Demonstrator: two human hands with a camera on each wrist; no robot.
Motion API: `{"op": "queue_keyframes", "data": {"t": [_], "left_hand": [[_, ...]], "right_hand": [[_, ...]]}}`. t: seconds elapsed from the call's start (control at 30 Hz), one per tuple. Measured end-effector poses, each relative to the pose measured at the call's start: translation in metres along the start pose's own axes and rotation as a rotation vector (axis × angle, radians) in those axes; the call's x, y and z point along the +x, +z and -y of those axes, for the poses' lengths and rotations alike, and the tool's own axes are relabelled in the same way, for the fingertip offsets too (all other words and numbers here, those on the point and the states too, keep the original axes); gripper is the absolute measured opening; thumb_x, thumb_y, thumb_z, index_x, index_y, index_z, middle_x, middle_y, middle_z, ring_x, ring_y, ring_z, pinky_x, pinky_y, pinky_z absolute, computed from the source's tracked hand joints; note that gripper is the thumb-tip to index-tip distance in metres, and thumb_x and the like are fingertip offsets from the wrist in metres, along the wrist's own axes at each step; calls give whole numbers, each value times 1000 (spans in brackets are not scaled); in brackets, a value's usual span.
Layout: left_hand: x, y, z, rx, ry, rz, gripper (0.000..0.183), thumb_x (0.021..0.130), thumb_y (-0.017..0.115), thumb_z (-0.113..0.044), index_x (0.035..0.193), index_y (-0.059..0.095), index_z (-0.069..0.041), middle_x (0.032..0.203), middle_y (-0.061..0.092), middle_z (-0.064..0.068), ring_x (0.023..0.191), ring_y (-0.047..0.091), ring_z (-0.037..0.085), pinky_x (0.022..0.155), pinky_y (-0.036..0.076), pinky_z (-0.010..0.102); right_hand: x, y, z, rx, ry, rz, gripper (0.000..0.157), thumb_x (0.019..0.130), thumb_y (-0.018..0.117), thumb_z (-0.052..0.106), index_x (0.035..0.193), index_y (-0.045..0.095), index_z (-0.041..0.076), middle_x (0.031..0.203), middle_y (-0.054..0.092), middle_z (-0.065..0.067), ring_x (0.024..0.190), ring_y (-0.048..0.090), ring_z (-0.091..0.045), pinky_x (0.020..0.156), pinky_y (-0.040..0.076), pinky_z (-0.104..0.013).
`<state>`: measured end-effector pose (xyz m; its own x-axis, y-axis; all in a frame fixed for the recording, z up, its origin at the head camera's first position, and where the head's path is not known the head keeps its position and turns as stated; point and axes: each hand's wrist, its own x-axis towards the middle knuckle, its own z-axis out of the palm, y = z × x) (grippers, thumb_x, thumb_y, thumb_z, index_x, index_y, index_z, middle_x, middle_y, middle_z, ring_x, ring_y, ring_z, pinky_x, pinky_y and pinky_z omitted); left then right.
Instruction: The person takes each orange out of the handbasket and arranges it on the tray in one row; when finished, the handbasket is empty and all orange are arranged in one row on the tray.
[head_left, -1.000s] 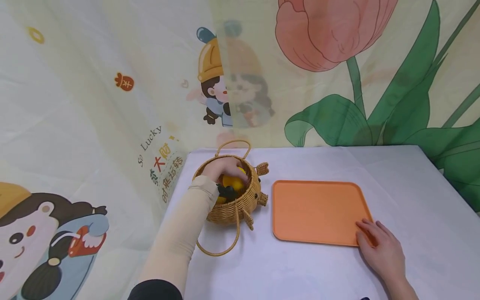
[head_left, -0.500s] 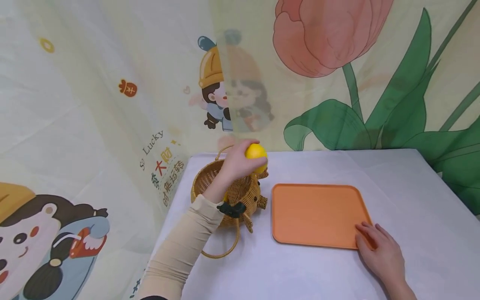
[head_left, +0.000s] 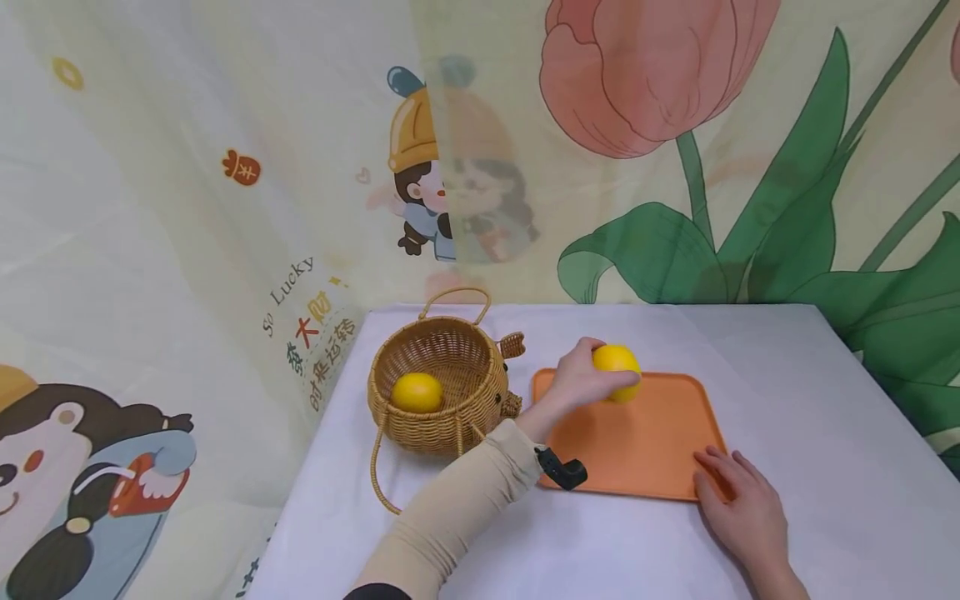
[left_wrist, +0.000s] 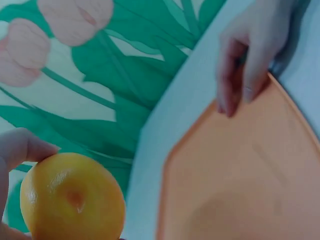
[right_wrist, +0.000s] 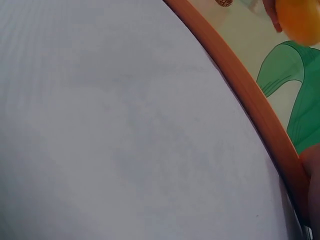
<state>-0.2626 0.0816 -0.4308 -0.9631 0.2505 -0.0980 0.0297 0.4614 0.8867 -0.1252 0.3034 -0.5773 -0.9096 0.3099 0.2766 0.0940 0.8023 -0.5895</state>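
Tabletop (head_left: 795, 379), left grip (head_left: 577, 382) pinching fruit (head_left: 617, 358) above tray (head_left: 645, 450), right grip (head_left: 744, 508) spread at edge (head_left: 714, 417).

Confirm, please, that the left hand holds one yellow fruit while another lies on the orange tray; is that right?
Not quite: the second fruit lies in the wicker basket, as the head view shows; the left hand holds the first fruit.

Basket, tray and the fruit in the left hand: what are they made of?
Basket: wicker or rattan-like, dull tan; woven strands show.
Tray: probably plastic, low sheen; even orange, smooth rounded rim.
Fruit in left hand: glossy, dimpled yellow skin; real or plastic, can't tell.
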Motion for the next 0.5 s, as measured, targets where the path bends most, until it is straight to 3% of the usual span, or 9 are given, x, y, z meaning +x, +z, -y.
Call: {"op": "queue_keyframes", "data": {"t": [0.17,0.3,0.5], "left_hand": [[20,35,17,130,-57,-52,67,77,84,-45,133,62,-16,104,57,1,87,51,14,71,47,31],[28,54,28,155,-87,-75,69,78,86,-48,134,61,-16,103,58,2,86,52,15,69,48,30],[36,78,38,172,-42,-111,72,80,84,-52,138,59,-16,109,57,2,87,52,14,73,49,29]], "right_hand": [[-2,2,0,-3,17,11,35,97,66,16,128,68,-1,138,58,-26,138,39,-50,109,25,-69],[0,2,0,-19,41,28,37,98,65,17,131,66,0,141,57,-26,141,35,-48,112,23,-68],[-1,-1,1,-23,20,11,35,97,67,15,128,68,1,139,59,-25,138,39,-49,109,25,-69]]}}
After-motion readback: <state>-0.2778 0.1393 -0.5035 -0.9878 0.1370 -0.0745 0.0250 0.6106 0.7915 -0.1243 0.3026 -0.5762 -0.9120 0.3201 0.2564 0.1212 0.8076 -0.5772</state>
